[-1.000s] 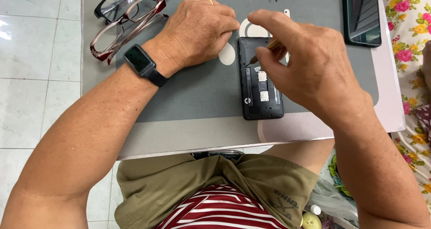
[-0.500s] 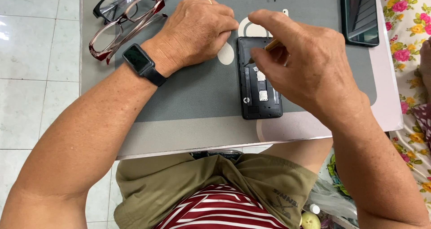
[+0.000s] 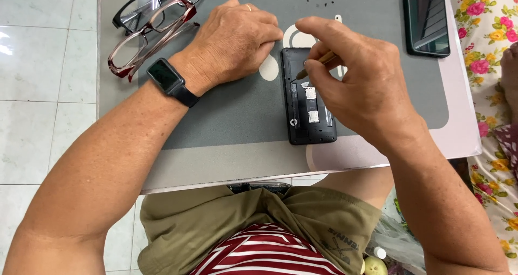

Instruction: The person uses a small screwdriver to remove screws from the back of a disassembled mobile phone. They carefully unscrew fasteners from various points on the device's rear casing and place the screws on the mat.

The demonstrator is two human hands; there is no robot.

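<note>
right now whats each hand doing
left hand: curled, resting on the mat beside the phone, holding nothing visible
right hand: closed on a screwdriver over the phone

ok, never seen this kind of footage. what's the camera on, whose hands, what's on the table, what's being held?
There is no machine here: a person works with two bare hands, and the single camera sits on that person's head, looking down. So the arms come in from the bottom of the picture, and the striped shirt and olive shorts below are the wearer's own.

The left hand, with a ring and a dark smartwatch on the wrist, rests closed on the grey mat, touching the top edge of a black phone. The phone lies with its back cover off, card slots showing.

The right hand holds a thin tool with a wooden handle in a pinch grip, tip down on the phone's upper part.

Also on the table: two pairs of glasses at top left, a second dark phone at top right, and a few tiny dark specks, perhaps screws.
</note>
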